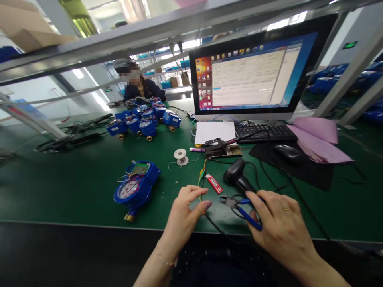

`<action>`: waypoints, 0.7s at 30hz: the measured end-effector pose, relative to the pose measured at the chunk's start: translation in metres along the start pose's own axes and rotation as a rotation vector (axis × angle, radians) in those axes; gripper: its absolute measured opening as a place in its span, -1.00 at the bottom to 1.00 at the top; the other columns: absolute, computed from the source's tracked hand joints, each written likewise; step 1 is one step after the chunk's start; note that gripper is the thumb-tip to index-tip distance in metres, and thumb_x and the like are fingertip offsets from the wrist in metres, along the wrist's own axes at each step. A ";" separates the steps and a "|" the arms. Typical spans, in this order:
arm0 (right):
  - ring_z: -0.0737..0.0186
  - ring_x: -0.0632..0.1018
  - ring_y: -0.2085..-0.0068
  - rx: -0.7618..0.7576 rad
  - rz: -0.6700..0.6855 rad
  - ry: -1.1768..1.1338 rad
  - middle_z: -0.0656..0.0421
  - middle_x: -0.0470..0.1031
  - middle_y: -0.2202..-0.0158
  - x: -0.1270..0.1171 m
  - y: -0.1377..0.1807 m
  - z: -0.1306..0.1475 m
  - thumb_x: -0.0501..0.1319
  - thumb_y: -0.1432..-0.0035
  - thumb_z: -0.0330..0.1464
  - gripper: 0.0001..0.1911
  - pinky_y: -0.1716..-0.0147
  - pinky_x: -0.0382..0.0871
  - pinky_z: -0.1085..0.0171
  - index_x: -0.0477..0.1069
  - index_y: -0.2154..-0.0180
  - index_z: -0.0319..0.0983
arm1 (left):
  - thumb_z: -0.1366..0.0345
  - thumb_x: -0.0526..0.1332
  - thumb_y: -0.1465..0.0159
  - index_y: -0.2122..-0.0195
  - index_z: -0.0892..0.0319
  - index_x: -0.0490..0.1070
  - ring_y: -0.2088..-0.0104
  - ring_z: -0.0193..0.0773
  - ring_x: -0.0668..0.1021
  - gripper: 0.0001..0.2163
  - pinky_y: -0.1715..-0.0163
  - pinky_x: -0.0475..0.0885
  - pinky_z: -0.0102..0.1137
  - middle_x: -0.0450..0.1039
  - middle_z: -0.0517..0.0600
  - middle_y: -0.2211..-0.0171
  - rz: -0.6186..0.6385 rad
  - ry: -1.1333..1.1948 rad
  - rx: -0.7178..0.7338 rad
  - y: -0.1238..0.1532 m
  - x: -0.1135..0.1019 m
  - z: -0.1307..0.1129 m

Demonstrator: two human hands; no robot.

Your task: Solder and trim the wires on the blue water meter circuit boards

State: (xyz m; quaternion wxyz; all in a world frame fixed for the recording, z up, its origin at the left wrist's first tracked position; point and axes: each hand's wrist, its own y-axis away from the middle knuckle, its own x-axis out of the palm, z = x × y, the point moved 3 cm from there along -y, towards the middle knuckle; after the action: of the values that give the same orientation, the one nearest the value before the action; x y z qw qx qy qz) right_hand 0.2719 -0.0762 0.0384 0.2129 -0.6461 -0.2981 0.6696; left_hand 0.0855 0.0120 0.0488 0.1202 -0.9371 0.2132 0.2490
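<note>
My right hand (278, 225) grips a pair of diagonal cutters (229, 201) by the blue handles. The cutters' jaws are apart and point left. Close by, my left hand (185, 211) hovers over the table, thumb and index finger apart with nothing visible between them. A thin black cable (217, 228) with yellow and green clip leads (202, 174) passes behind its fingertips. Left of that hand lies a blue water meter (149, 191) with a round dial, an exposed circuit board and loose wires. Just beyond the cutters are a red-and-white labelled stick (214, 183) and a black barcode scanner (237, 175).
A solder spool (181, 161) stands mid-table. Several blue meters (147, 126) cluster at the back left, near a seated person (155, 89). A monitor (248, 79), keyboard (269, 132), mouse (289, 153) and pink papers (320, 139) occupy the right. A shelf beam (155, 30) crosses overhead.
</note>
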 end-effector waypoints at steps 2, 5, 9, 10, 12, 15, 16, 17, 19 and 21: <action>0.08 0.39 0.18 -0.015 0.010 -0.048 0.01 0.38 0.22 0.007 -0.001 0.010 0.02 -0.13 -0.43 -0.71 0.16 0.18 0.12 0.34 0.11 -0.32 | 0.15 0.18 -0.17 0.22 0.11 0.47 0.21 -0.21 0.41 -0.78 0.18 0.29 -0.38 0.38 0.00 0.28 0.056 0.085 -0.049 -0.001 0.004 0.002; 0.09 0.40 0.18 -0.055 0.011 -0.104 0.01 0.39 0.22 0.016 -0.003 0.022 0.00 -0.14 -0.44 -0.71 0.16 0.17 0.12 0.34 0.11 -0.32 | 0.20 0.20 -0.16 0.33 0.17 0.49 0.32 -0.26 0.40 -0.83 0.28 0.25 -0.42 0.38 -0.03 0.39 0.077 0.127 -0.127 0.003 0.001 0.011; 0.10 0.39 0.17 -0.134 0.019 -0.166 0.00 0.40 0.20 0.023 -0.006 0.038 0.02 -0.13 -0.43 -0.71 0.15 0.16 0.13 0.35 0.11 -0.33 | 0.20 0.21 -0.13 0.50 0.25 0.42 0.45 -0.33 0.33 -0.80 0.39 0.18 -0.46 0.32 -0.08 0.54 0.095 0.208 -0.232 0.017 -0.004 0.028; 0.10 0.39 0.16 -0.158 0.034 -0.180 0.01 0.40 0.20 0.025 -0.005 0.042 0.02 -0.13 -0.44 -0.71 0.15 0.16 0.14 0.35 0.11 -0.32 | 0.18 0.21 -0.12 0.51 0.26 0.40 0.47 -0.34 0.31 -0.78 0.42 0.17 -0.47 0.31 -0.08 0.55 0.113 0.236 -0.258 0.021 -0.006 0.032; 0.10 0.38 0.15 -0.194 0.069 -0.207 0.02 0.41 0.19 0.031 -0.003 0.049 0.03 -0.11 -0.45 -0.70 0.13 0.15 0.14 0.35 0.10 -0.31 | 0.14 0.20 -0.11 0.54 0.27 0.39 0.49 -0.35 0.30 -0.73 0.45 0.16 -0.47 0.29 -0.08 0.58 0.113 0.228 -0.309 0.031 -0.014 0.042; 0.10 0.38 0.14 -0.184 0.093 -0.244 0.03 0.41 0.18 0.038 0.002 0.054 0.03 -0.10 -0.47 -0.68 0.12 0.15 0.14 0.35 0.09 -0.30 | 0.08 0.15 -0.12 0.56 0.26 0.38 0.48 -0.31 0.33 -0.69 0.45 0.19 -0.46 0.31 -0.05 0.57 0.013 0.041 -0.380 0.051 -0.040 0.059; 0.09 0.38 0.14 -0.164 0.099 -0.252 0.03 0.40 0.18 0.039 0.004 0.053 0.03 -0.10 -0.47 -0.69 0.12 0.16 0.14 0.35 0.09 -0.30 | 0.06 0.13 -0.12 0.55 0.25 0.38 0.47 -0.28 0.36 -0.68 0.43 0.21 -0.45 0.33 -0.03 0.56 -0.009 -0.040 -0.414 0.060 -0.052 0.068; 0.09 0.39 0.15 -0.141 0.104 -0.258 0.03 0.40 0.19 0.040 0.005 0.050 0.03 -0.10 -0.46 -0.69 0.12 0.17 0.13 0.35 0.10 -0.30 | 0.05 0.10 -0.12 0.53 0.23 0.40 0.45 -0.25 0.39 -0.67 0.40 0.25 -0.43 0.36 -0.01 0.54 0.002 -0.125 -0.462 0.071 -0.065 0.078; 0.09 0.39 0.16 -0.091 0.104 -0.250 0.03 0.40 0.19 0.040 0.006 0.043 0.03 -0.11 -0.47 -0.70 0.14 0.19 0.13 0.35 0.10 -0.30 | 0.07 0.01 -0.14 0.46 0.19 0.45 0.40 -0.17 0.46 -0.67 0.33 0.31 -0.37 0.43 0.04 0.49 0.065 -0.348 -0.624 0.101 -0.093 0.103; 0.09 0.40 0.18 -0.047 0.088 -0.220 0.03 0.39 0.20 0.037 0.006 0.031 0.03 -0.10 -0.49 -0.71 0.16 0.20 0.13 0.34 0.12 -0.30 | 0.18 -0.02 -0.08 0.42 0.15 0.47 0.31 -0.07 0.51 -0.71 0.25 0.35 -0.28 0.48 0.09 0.41 0.052 -0.671 -0.840 0.136 -0.125 0.131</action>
State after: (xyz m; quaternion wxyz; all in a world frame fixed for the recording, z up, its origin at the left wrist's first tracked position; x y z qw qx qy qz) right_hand 0.2388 -0.0592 0.0068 0.1342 -0.5861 -0.3068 0.7378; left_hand -0.1292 -0.0215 -0.0133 -0.2096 -0.7679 0.0682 0.6015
